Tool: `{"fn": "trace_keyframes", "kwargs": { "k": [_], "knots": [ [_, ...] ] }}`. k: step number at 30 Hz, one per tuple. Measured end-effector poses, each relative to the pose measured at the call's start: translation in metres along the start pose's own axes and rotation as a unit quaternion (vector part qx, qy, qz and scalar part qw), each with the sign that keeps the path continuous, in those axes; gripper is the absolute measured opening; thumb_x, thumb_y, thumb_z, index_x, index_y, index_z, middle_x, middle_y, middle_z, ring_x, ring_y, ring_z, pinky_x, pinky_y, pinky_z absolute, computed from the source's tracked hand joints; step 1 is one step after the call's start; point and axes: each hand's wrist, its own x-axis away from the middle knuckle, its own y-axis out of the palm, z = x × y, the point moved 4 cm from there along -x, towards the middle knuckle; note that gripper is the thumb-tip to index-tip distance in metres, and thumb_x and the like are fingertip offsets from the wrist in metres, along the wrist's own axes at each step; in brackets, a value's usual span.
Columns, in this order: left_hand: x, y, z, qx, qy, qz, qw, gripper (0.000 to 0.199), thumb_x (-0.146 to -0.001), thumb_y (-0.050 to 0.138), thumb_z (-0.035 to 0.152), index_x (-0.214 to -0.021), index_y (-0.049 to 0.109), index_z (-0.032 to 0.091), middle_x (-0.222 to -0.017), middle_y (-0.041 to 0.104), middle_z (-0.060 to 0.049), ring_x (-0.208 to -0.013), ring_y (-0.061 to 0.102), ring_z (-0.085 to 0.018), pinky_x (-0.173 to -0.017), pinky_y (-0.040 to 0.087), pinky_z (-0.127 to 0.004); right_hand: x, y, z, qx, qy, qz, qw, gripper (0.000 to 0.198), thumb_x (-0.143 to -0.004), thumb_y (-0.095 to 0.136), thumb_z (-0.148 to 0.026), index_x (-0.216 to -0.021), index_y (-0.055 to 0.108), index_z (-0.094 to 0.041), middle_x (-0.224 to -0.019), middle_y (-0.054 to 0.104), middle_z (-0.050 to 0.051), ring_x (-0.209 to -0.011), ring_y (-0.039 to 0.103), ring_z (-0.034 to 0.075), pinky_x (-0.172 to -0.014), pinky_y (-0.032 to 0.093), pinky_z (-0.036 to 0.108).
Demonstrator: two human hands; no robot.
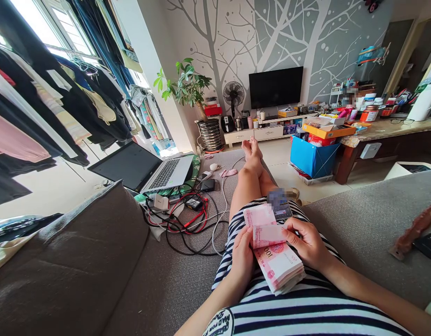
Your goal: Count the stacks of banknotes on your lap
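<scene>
A thick stack of pink 100 banknotes [276, 266] rests over my lap, on the striped cloth [306, 308]. My left hand [242, 249] is closed on the stack's left side, its fingers partly hidden by the notes. One banknote [267, 235] is folded over toward me, its right end pinched between the thumb and fingers of my right hand [304, 240]. More pink paper [259, 214] sticks out beyond the fold. Just past the notes a phone [283, 211] lies on my thighs, partly blurred out.
An open laptop [166, 172] stands on the sofa [187, 284] to my left, with tangled cables [198, 219] and chargers before it. At right are a blue box [311, 156] and a cluttered table [393, 128]. A television [276, 87] and potted plant [209, 133] stand ahead.
</scene>
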Motion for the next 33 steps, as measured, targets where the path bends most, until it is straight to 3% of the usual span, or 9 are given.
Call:
{"fn": "trace_keyframes", "kwargs": {
  "k": [5,19,24,28,33],
  "knots": [
    [0.002,0.003,0.005,-0.002,-0.005,0.009,1.000,0.017,-0.069,0.058,0.033,-0.073,0.067,0.019,-0.070,0.063,-0.001,-0.061,0.051,-0.015,-0.059,0.043,-0.026,0.000,0.000,0.001,0.004,0.002,0.000,1.000,0.026,-0.088,0.046,-0.038,-0.071,0.053,-0.019,-0.060,0.050,-0.002,-0.056,0.046,0.011,-0.055,0.036,0.022],
    [0.002,0.005,0.006,0.042,-0.018,-0.001,0.999,0.011,-0.069,0.060,0.028,-0.071,0.068,0.020,-0.069,0.063,0.001,-0.059,0.051,-0.013,-0.058,0.043,-0.024,-0.001,-0.001,-0.002,0.003,0.002,-0.002,1.000,0.024,-0.088,0.047,-0.037,-0.073,0.054,-0.019,-0.062,0.053,-0.002,-0.059,0.048,0.012,-0.057,0.036,0.023],
    [0.001,0.003,0.001,0.068,-0.036,0.020,0.997,0.012,-0.068,0.064,0.029,-0.076,0.068,0.021,-0.072,0.066,0.001,-0.062,0.055,-0.014,-0.063,0.046,-0.026,0.002,-0.001,0.000,-0.055,-0.003,-0.007,0.998,0.032,-0.091,0.038,-0.042,-0.075,0.055,-0.019,-0.061,0.053,-0.001,-0.055,0.047,0.012,-0.054,0.036,0.023],
    [0.001,0.007,-0.001,0.115,-0.058,-0.014,0.992,0.016,-0.070,0.064,0.029,-0.083,0.068,0.021,-0.076,0.068,0.000,-0.068,0.060,-0.015,-0.069,0.048,-0.029,0.004,0.000,0.003,-0.098,0.001,-0.009,0.995,0.036,-0.092,0.034,-0.044,-0.079,0.056,-0.018,-0.059,0.052,-0.001,-0.053,0.046,0.012,-0.053,0.036,0.024],
    [0.005,0.013,0.001,0.133,-0.081,-0.055,0.986,0.018,-0.071,0.064,0.026,-0.087,0.066,0.018,-0.079,0.069,-0.002,-0.068,0.061,-0.013,-0.068,0.047,-0.027,-0.001,-0.001,0.010,-0.009,0.055,0.028,0.998,0.030,-0.086,0.048,-0.042,-0.068,0.048,-0.018,-0.058,0.045,-0.003,-0.055,0.042,0.011,-0.053,0.033,0.022]
  ]
}}
